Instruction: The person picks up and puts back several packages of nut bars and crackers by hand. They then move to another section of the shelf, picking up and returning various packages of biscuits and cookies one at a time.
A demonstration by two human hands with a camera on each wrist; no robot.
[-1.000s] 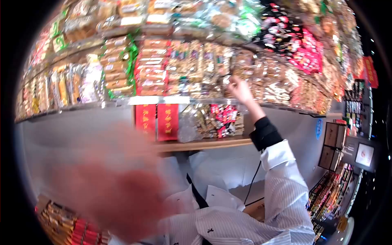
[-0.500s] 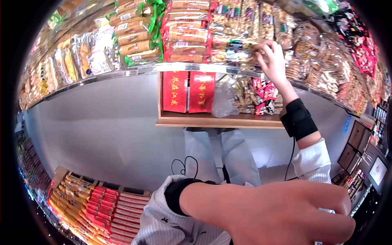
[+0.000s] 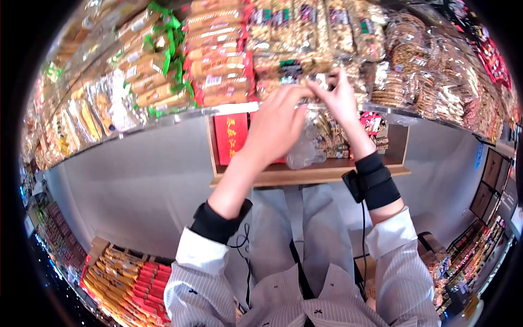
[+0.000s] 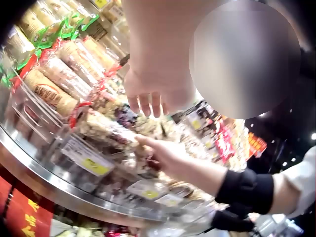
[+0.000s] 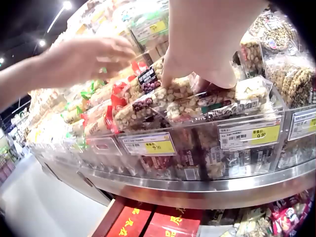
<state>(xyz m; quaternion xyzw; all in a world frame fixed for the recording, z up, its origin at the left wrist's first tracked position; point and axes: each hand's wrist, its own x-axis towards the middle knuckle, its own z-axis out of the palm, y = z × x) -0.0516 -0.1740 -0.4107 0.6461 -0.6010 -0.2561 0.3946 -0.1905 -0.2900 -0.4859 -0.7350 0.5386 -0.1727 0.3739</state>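
Clear-wrapped nut bars [image 3: 291, 68] lie in rows on the display shelf. My right hand [image 3: 343, 103] reaches over the shelf's front edge and pinches the right end of a wrapped nut bar [image 4: 106, 129] with thumb and fingers. This bar lies tilted on top of the front row in the right wrist view, pale nuts and dark fruit showing through the film. Close to its left side, my left hand [image 3: 275, 122] hangs over the front packs, fingers loosely extended and holding nothing. In the right wrist view the left hand [image 5: 86, 57] is above the red-ended packs.
Price labels [image 5: 150, 144] line the clear shelf front above a metal edge [image 5: 222, 186]. Red-ended biscuit rolls [image 3: 218, 65] sit to the left, round cookies [image 3: 406, 52] to the right. Below is a wooden ledge [image 3: 261, 179] with red boxes [image 3: 230, 136]. A cable hangs from the right wrist.
My left hand has come up from low in front of the camera to the shelf, beside my right hand. My right hand has stayed at the nut bars.
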